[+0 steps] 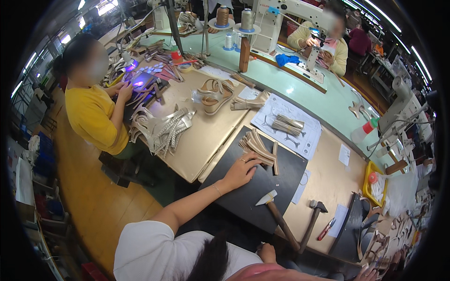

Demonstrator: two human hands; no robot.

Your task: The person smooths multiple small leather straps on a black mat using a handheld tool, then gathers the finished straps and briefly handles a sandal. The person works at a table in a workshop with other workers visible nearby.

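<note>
My left hand (243, 169) lies at the near end of a fan of tan and beige leather strips (255, 145), fingers stretched out and touching them. One strip (275, 159) stands apart just to the right. Under them is a black work mat (253, 192). My right hand (267, 253) is low by the table's near edge, fingers curled in; what they hold, if anything, is hidden. Between the hands, a hammer (276, 215) with a pale wedge-shaped head and wooden handle rests across the mat. A second, dark-headed hammer (311, 225) lies to its right.
Another strip bundle (288, 125) sits on a printed pattern sheet (309, 139). Sandals (216, 96) and silvery straps (164, 129) lie left of that. Red-handled snips (326, 230) and a yellow basket (375, 180) are rightward. A co-worker in yellow (93, 117) works at left; another sits behind a sewing machine (272, 28).
</note>
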